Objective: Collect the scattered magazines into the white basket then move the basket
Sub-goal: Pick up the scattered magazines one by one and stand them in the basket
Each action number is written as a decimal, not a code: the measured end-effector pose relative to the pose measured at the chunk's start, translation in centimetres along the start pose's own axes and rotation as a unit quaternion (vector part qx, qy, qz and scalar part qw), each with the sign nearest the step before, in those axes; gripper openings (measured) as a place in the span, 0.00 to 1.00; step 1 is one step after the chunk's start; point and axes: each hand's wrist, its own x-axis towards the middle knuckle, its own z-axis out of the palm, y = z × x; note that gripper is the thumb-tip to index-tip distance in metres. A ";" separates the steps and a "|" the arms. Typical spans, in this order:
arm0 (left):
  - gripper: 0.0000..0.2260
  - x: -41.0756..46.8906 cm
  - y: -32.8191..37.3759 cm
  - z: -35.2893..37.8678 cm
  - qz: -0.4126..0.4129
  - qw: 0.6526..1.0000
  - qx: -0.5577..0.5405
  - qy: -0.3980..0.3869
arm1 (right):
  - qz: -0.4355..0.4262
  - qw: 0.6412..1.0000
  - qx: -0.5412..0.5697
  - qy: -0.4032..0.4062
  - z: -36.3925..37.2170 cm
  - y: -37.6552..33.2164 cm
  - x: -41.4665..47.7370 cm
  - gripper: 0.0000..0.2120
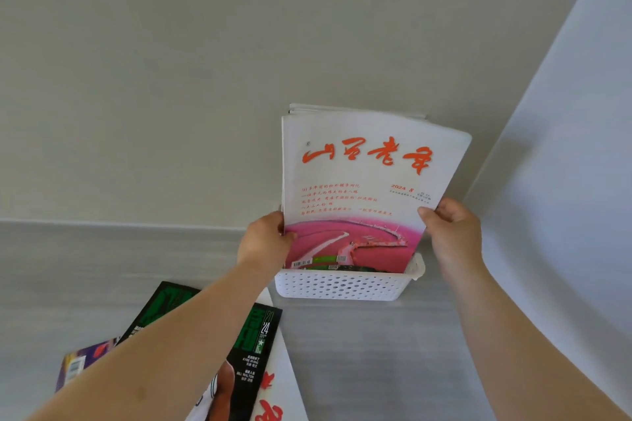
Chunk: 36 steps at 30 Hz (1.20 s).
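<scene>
A white perforated basket (342,285) sits on the grey floor against the wall. A white magazine with red lettering and a pink picture (362,181) stands upright in it, leaning towards the wall, with other magazines behind it. My left hand (265,243) grips its left edge and my right hand (453,232) grips its right edge. On the floor to the left lie a black and green magazine (253,345), a purple one (85,359) and a white one with red lettering (277,386), partly hidden by my left arm.
A pale wall (239,61) rises behind the basket. A white panel or door (574,164) runs along the right side. Grey wood-look floor (376,352) lies between the basket and the loose magazines.
</scene>
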 end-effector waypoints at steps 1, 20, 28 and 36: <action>0.07 0.0 -0.3 0.2 0.003 1.000 0.018 0.000 | 0.005 1.000 -0.005 -0.005 0.1 0.4 0.1 0.11; 0.09 1.5 -2.0 0.6 -0.026 0.998 0.013 0.061 | 0.040 0.995 -0.089 0.028 2.4 2.7 1.3 0.08; 0.07 1.8 -1.6 0.6 -0.001 0.982 0.173 0.075 | 0.036 0.987 -0.155 -0.008 3.5 3.0 0.4 0.28; 0.11 -2.9 -3.7 -1.8 0.001 0.997 0.054 0.059 | 0.011 0.972 -0.233 0.003 3.1 1.9 -4.2 0.22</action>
